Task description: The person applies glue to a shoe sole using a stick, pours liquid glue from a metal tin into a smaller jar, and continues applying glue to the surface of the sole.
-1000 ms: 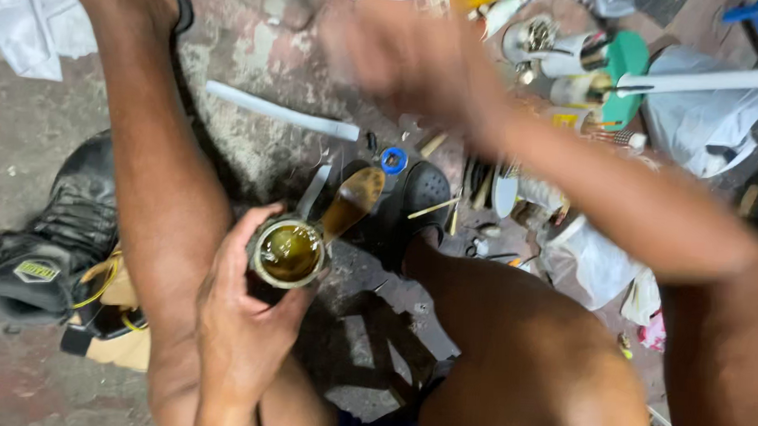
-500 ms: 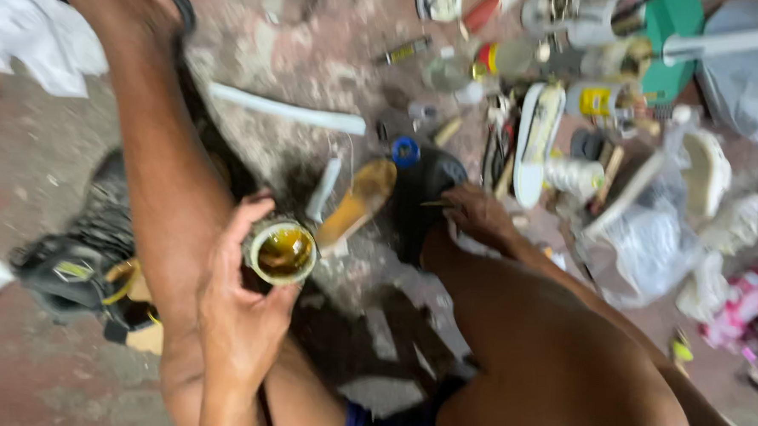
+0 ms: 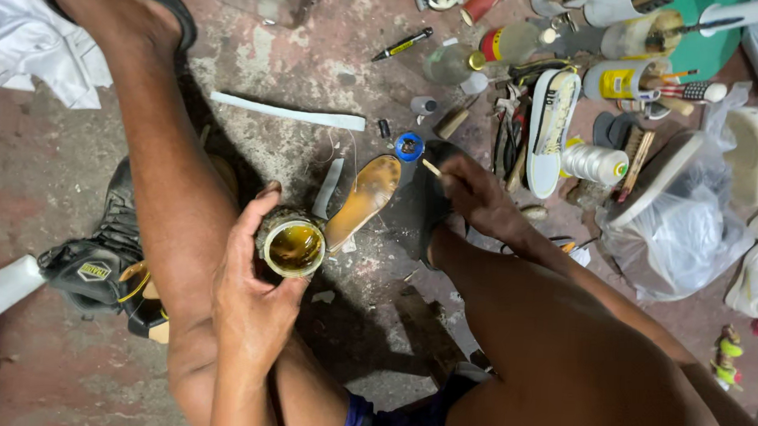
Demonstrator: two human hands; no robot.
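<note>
Glue tin (image 3: 293, 246), small, round, open-topped, grimy metal rim, amber liquid inside: held in the left hand (image 3: 252, 297), whose fingers and thumb wrap closed around its wall; the tin sits just above the floor between the person's bare legs.

Shoe sole (image 3: 364, 199), tan, elongated, glossy on its upper face: lies just right of the left hand's tin, its near tip touching or almost touching the rim.

Grey strip (image 3: 328, 188), narrow, flat: just beyond the tin, beside the tan sole.

Thin pale stick (image 3: 433, 167): pinched between the fingertips of the right hand (image 3: 479, 194), which is closed on it; the hand rests over a dark shoe part (image 3: 419, 208) just right of the tan sole. Whether the stick's tip touches anything cannot be told.

Blue ring-shaped cap (image 3: 409, 146): just beyond the right hand's fingertips.

Black boot with a yellow badge (image 3: 96, 256): left of the left hand, beyond the left leg.

White flat strip (image 3: 288, 113), long: on the concrete floor (image 3: 49, 164), beyond the left hand.

White and green sneaker sole (image 3: 552, 131), upturned: right of and beyond the right hand.

Spool of white thread (image 3: 596, 163): right of the right hand, next to the sneaker sole.

Clear plastic bag (image 3: 678, 235), crumpled: farther right of the right hand.

Black and yellow marker pen (image 3: 402, 44): well beyond both hands.

White cloth (image 3: 28, 49), crumpled: far left, well beyond the left hand.

Clutter of bottles, tins and brushes (image 3: 623, 79): farthest out, beyond the right hand.
</note>
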